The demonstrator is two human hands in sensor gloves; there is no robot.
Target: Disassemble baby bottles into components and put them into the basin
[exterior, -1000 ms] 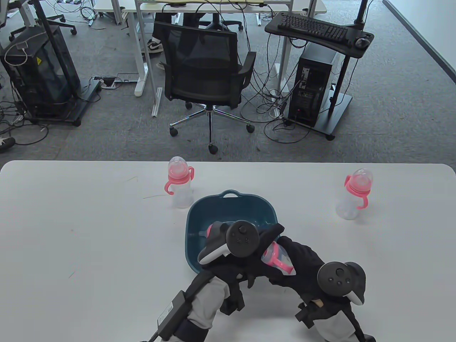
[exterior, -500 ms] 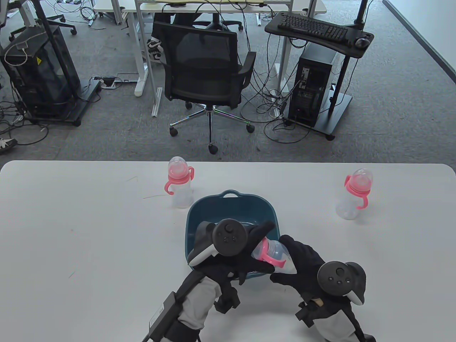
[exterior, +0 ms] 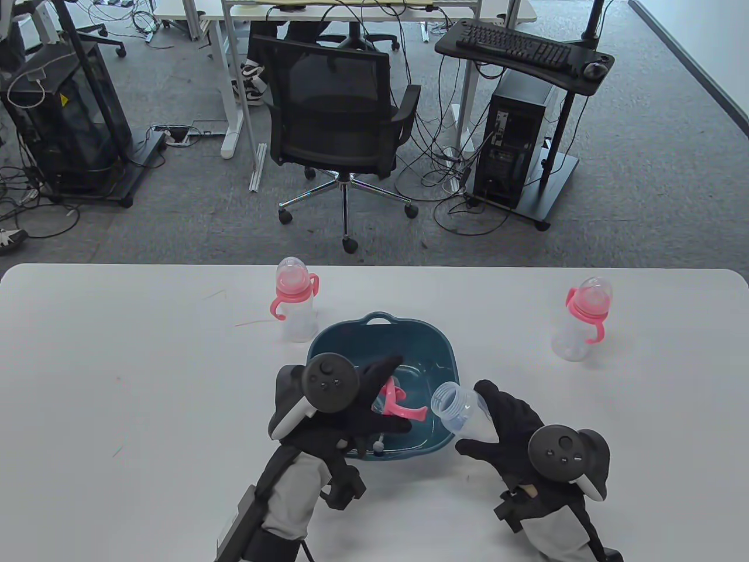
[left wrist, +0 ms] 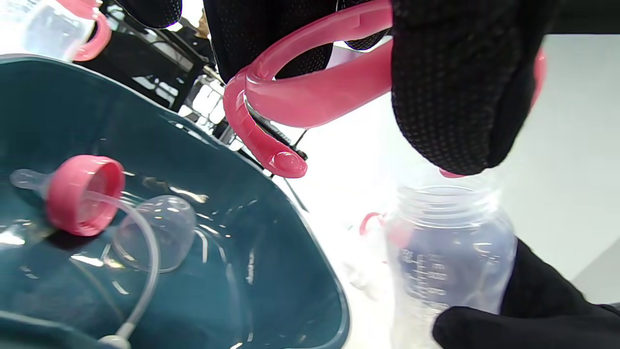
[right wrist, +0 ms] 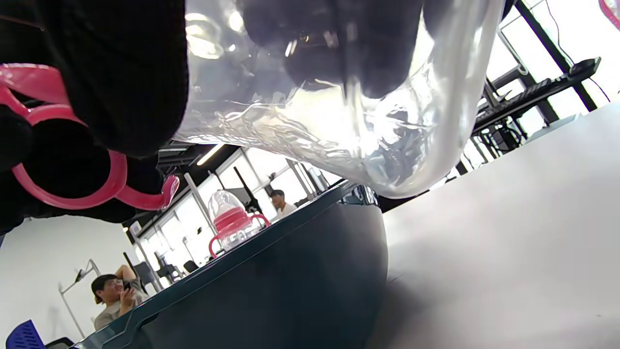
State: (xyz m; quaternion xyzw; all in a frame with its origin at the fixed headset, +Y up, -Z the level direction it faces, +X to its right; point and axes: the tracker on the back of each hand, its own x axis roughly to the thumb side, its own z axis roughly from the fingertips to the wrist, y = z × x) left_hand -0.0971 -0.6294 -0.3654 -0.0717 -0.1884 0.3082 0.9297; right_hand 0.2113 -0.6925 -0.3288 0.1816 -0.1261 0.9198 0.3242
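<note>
Clear bottle body, neck open, is gripped in the right hand just beside the basin, not yet in. Left hand pinches the pink handle ring over the basin. Already inside: pink collar w/ nipple, straw, prob. a clear cap. So bottle 1 is apart; ring & body left to drop. Two full bottles, left bottle & right bottle, stand untouched on the table.

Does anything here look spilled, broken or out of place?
Nothing stands out. The clear bottle body in the right hand is open and looks empty; the left hand holds its pink handle ring over the basin, which already holds parts.
</note>
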